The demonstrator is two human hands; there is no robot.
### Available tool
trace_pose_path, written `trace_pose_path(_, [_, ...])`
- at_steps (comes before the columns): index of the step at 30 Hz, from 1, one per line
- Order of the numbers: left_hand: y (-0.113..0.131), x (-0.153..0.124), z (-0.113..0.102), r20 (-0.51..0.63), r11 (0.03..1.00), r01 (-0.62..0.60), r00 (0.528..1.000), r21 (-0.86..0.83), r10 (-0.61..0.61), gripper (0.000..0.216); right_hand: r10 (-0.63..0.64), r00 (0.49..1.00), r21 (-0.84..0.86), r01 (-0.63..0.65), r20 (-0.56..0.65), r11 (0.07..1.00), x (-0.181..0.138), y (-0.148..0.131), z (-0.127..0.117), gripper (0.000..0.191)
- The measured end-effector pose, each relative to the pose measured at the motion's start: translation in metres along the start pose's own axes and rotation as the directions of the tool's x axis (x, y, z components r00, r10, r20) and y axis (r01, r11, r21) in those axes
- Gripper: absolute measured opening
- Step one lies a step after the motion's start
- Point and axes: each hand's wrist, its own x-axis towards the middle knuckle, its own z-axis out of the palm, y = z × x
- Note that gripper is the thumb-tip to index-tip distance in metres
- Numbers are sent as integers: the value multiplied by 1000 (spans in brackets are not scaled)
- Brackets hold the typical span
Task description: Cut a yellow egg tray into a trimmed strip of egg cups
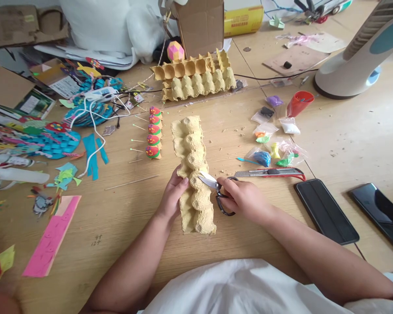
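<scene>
A long strip of yellow egg carton [194, 152] lies bumps-up in the middle of the wooden table [124, 218]. My left hand [173, 194] grips its left edge, fingers curled on the cardboard. My right hand [244, 198] holds black-handled scissors [216, 189], fingers through the loops. The blades point left and touch the strip's right side, slightly apart.
More egg cartons [196, 76] stand behind, beside a cardboard box [201, 24]. Painted carton figures on sticks [153, 133] sit left of the strip. Clay bags [268, 144], a red cup [298, 102], a utility knife [270, 173], two phones [325, 211], a fan [360, 56] lie right. Paper scraps and a pink strip [52, 235] lie left.
</scene>
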Motion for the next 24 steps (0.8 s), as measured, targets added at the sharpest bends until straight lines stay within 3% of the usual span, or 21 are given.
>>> trace_pose_path(4, [2,0,0,0,1000,11,1000,3,-11,47,26,1000,75,-25,-4,997,0,0,0,35])
trace_pose_path(11, [1,-1,1,-4,1000,20,1000,-10,-20,43,153,983,485,-87,-98,870,3,6,6,26])
trace_pose_path(17, [-7,2,-2,11,998,-62,998,3,62,41,126,992,580,-88,-26,810,2,-2,-4,42])
trace_pose_path(24, [-9,5,-12,-40,986,-160,986,36,162,45,95,995,661,-100,44,744,2,1,-3,29])
